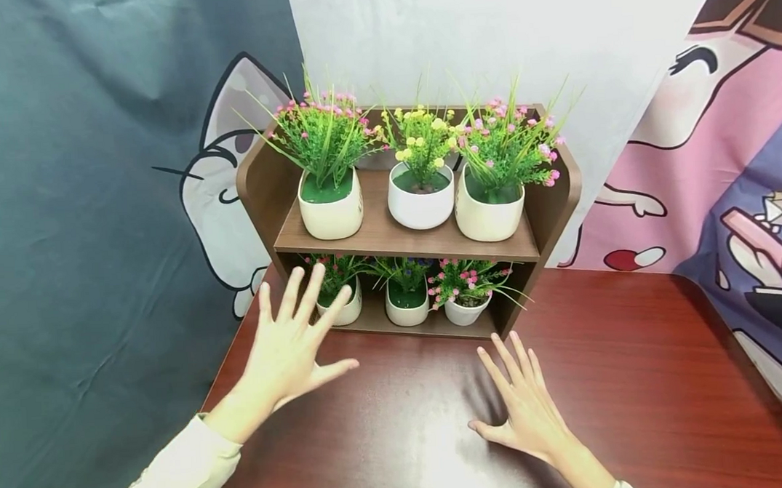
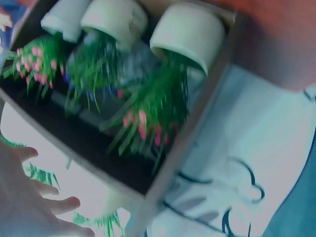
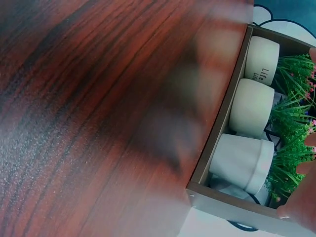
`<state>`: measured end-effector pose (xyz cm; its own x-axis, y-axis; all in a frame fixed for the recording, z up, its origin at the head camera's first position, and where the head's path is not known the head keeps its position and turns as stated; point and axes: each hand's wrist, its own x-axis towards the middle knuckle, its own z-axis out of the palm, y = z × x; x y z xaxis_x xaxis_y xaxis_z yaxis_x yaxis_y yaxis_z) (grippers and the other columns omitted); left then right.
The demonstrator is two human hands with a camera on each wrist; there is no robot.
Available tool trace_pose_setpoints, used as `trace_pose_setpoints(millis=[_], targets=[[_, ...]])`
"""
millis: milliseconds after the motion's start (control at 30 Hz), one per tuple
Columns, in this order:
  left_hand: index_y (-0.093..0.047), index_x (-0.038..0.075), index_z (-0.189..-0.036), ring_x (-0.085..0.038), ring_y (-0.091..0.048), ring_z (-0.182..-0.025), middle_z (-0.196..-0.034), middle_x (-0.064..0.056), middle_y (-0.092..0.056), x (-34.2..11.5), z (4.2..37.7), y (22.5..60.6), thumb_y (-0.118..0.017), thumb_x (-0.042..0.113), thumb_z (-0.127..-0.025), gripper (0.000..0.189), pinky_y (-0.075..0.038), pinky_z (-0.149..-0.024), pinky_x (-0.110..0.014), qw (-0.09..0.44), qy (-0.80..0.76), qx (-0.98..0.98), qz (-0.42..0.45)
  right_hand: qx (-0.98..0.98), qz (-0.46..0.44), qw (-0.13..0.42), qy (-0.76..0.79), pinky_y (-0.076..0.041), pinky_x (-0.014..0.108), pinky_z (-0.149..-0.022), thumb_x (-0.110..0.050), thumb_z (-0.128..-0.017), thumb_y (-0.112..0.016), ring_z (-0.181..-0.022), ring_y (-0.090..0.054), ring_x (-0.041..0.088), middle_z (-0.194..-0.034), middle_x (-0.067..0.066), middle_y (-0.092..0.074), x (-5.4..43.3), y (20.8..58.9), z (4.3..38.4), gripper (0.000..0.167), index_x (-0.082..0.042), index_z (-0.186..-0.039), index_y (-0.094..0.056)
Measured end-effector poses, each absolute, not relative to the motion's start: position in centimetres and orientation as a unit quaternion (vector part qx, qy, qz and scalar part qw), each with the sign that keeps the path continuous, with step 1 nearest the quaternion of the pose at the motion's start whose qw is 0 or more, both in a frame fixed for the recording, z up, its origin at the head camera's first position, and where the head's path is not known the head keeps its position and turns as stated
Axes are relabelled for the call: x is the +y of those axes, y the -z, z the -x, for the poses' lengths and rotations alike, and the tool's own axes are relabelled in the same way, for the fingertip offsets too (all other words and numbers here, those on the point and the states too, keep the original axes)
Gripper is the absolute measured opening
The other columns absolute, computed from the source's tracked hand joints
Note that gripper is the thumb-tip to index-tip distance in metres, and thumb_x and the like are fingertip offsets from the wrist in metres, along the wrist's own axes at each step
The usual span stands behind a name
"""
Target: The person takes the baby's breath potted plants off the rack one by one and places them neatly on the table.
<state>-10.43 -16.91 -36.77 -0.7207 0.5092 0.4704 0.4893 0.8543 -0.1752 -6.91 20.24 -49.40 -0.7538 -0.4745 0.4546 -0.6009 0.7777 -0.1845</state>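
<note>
My left hand hovers with spread fingers in front of the left end of a brown two-tier shelf, holding nothing. Lower and to the right, my right hand is held above the table with its fingers apart and nothing in it. On the upper tier stand a cream pot with pink flowers, a white round pot with yellow flowers and a cream pot with pink-purple flowers. Below are a red-flowered pot, partly behind my left fingers, a blue-flowered pot and a pink-flowered pot.
The shelf stands at the back of a reddish-brown wooden table. Behind it hangs a pale cloth, with a dark teal curtain on the left and a cartoon-printed cloth on the right.
</note>
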Motion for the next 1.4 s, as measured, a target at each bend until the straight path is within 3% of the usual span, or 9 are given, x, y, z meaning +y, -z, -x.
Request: trace_pose_setpoints(millis=[167,400,767,900,1100,1267,1400], targets=[[-0.03,0.025,-0.146,-0.04,-0.02,-0.134,-0.154,-0.016,-0.009,-17.8,11.7,34.1,-0.035,0.081,-0.072,0.093,-0.009,-0.095,-0.07,0.308,-0.006,-0.921,0.24,-0.924,-0.288,0.191,-0.165,-0.007,0.059,-0.103,-0.072,-0.064,-0.061,-0.135,-0.012,0.046,-0.152,0.015,-0.016,20.3,49.4,6.8,0.106,-0.009,-0.144,-0.034],[-0.032,0.022,-0.145,-0.04,-0.02,-0.135,-0.153,-0.018,-0.012,-19.2,13.8,31.2,-0.042,0.066,-0.078,0.081,-0.014,-0.094,-0.071,0.403,0.017,-0.895,0.192,-0.917,-0.293,0.211,-0.17,-0.009,0.059,-0.102,-0.072,-0.065,-0.06,-0.135,-0.013,0.045,-0.151,0.016,-0.02,20.2,49.5,6.7,0.104,-0.008,-0.143,-0.036],[-0.018,0.025,-0.149,-0.039,-0.009,-0.137,-0.153,-0.018,-0.005,-20.4,15.8,26.8,-0.076,0.055,-0.065,0.107,-0.017,-0.093,-0.069,0.336,0.079,-0.936,0.07,-0.914,-0.297,0.21,-0.178,-0.002,0.052,-0.106,-0.071,-0.066,-0.061,-0.135,-0.013,0.045,-0.15,0.017,-0.022,21.0,49.6,6.4,0.103,-0.008,-0.143,-0.035],[-0.019,0.024,-0.149,-0.038,-0.008,-0.138,-0.153,-0.019,-0.008,-20.5,16.5,26.3,-0.078,0.054,-0.063,0.108,-0.018,-0.095,-0.067,0.319,0.111,-0.939,0.064,-0.918,-0.29,0.203,-0.176,-0.005,0.054,-0.105,-0.07,-0.064,-0.063,-0.136,-0.012,0.043,-0.15,0.016,-0.022,21.0,49.8,6.2,0.105,-0.008,-0.144,-0.035],[-0.029,0.018,-0.146,-0.035,-0.013,-0.138,-0.15,-0.021,-0.017,-21.0,18.3,26.8,-0.081,0.049,-0.064,0.103,-0.024,-0.094,-0.064,0.335,0.123,-0.932,0.063,-0.92,-0.279,0.205,-0.182,-0.009,0.055,-0.104,-0.069,-0.064,-0.064,-0.136,-0.013,0.042,-0.15,0.015,-0.023,21.1,50.2,5.7,0.105,-0.007,-0.144,-0.035],[-0.021,0.024,-0.149,-0.043,-0.03,-0.129,-0.149,-0.018,-0.025,-21.5,19.4,27.0,-0.077,0.051,-0.067,0.103,-0.031,-0.085,-0.067,0.289,0.166,-0.941,0.062,-0.915,-0.282,0.218,-0.19,-0.008,0.052,-0.105,-0.069,-0.064,-0.065,-0.135,-0.015,0.044,-0.149,0.017,-0.026,21.2,50.5,5.7,0.106,-0.005,-0.143,-0.035],[-0.019,0.028,-0.149,-0.047,-0.052,-0.104,-0.132,-0.021,-0.048,-21.6,20.5,26.8,-0.075,0.049,-0.07,0.099,-0.037,-0.077,-0.064,0.28,0.2,-0.936,0.076,-0.91,-0.283,0.226,-0.199,-0.007,0.049,-0.107,-0.067,-0.062,-0.068,-0.134,-0.015,0.045,-0.148,0.018,-0.027,21.4,50.6,5.9,0.109,-0.001,-0.142,-0.034]])
